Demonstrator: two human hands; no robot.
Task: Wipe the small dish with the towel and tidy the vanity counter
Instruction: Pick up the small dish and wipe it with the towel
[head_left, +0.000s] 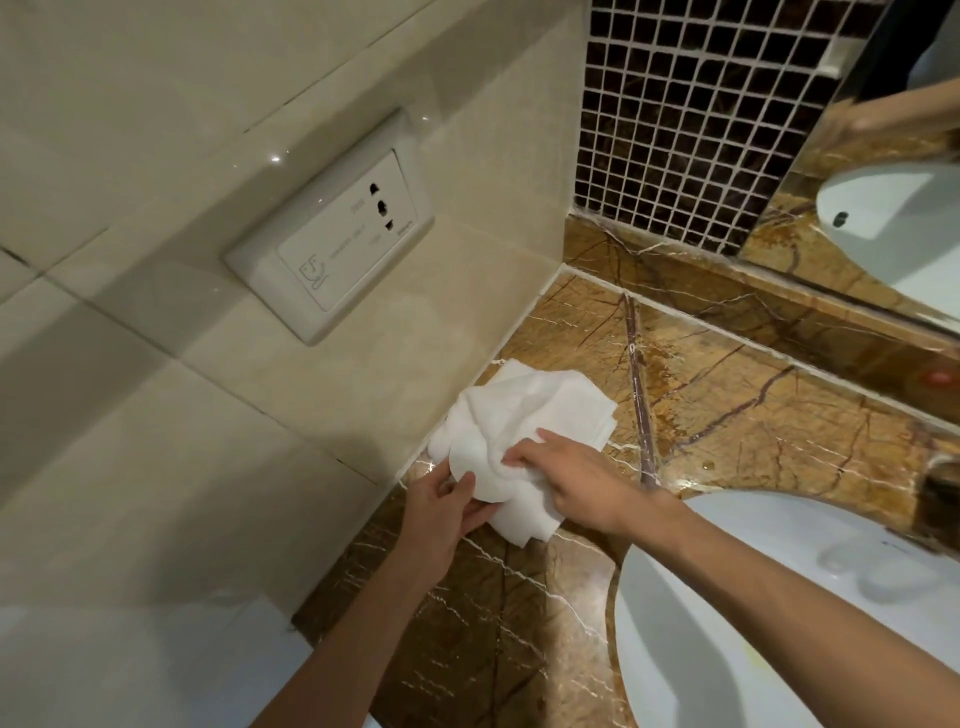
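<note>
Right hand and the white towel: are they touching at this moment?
Touching. The head view shows the right hand lying on the towel, its fingers pressing into the folds, while the left hand grips the towel's near edge.

A brown marble counter with pale veins carries a crumpled white towel, lying at its nine o'clock edge against the cream tiled wall. A white sink is set into it at five o'clock.
</note>
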